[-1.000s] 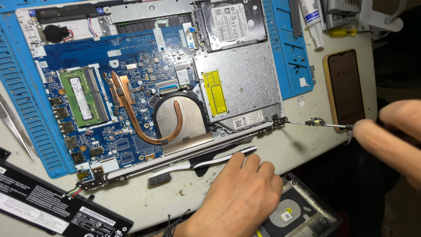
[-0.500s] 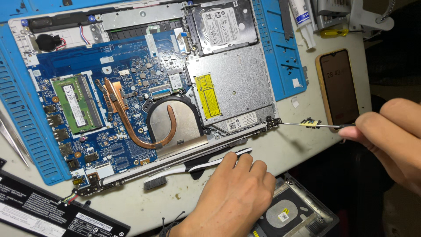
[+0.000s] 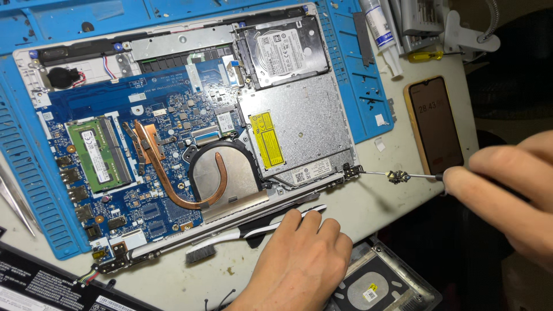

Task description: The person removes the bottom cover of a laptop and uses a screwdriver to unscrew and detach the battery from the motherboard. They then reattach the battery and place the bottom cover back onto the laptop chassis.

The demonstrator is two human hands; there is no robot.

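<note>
— Screwdriver (image 3: 403, 175): where does it lie, and who has it?

— It runs level across the pale table (image 3: 368, 213), its thin shaft pointing left, the tip at the metal hinge (image 3: 350, 170) on the corner of the opened laptop (image 3: 190, 144). The right hand (image 3: 507, 190) comes in from the right edge, fingers bunched forward, thumb and forefinger pinched round the handle end. A small metal bit sits partway along the shaft.

— And the left hand (image 3: 299, 259)?

— It reaches up from the bottom edge, palm down, knuckles raised. Its fingertips press on a black-and-white brush (image 3: 253, 233) lying along the laptop's front edge; it grasps nothing, the fingers only loosely curled.

— What lies around?

— A blue mat (image 3: 374, 98) under the laptop, a phone (image 3: 433, 124) just above the shaft, a battery (image 3: 40, 288) at the lower left corner.
</note>
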